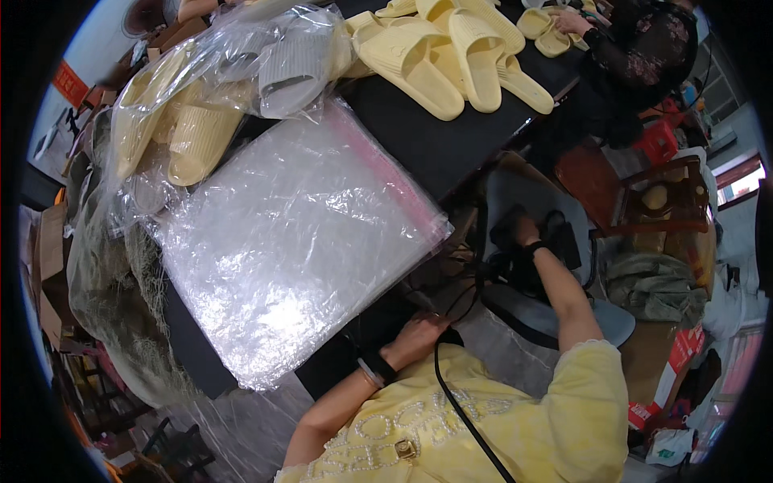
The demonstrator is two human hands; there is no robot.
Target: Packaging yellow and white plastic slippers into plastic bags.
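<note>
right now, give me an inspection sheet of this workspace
surface: dark table, mostly covered
job's things: stack of clear plastic bags lying flat on the table; pale yellow slippers heaped at the far end; more slippers in a clear bag at the far left
clutter: netting bundle hanging off the table's left side
hands: left hand at the table's near edge, on a black cable, fingers curled; right hand reaching down to dark things below the table, grip cannot be told
cables: black cable running across the yellow shirt
surroundings: another person's hand on slippers at the far end; wooden chair; red stool
</note>
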